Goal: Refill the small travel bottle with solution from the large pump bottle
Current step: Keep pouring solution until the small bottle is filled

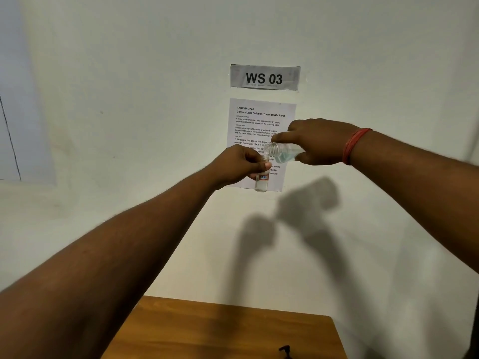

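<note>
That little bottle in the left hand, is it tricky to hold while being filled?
Probably light: the small bottle looks clear, with only a little liquid at its bottom. Likely slippery if wet, and narrow enough to tip if set down. The left hand grips it near the neck, which helps.

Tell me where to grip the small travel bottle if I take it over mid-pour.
Probably the bare lower body of the small travel bottle, from below or the side. It stands upright; the left hand wraps its upper part, and the large bottle, tilted in the right hand, has its open mouth just above the neck, so the top is crowded.
</note>
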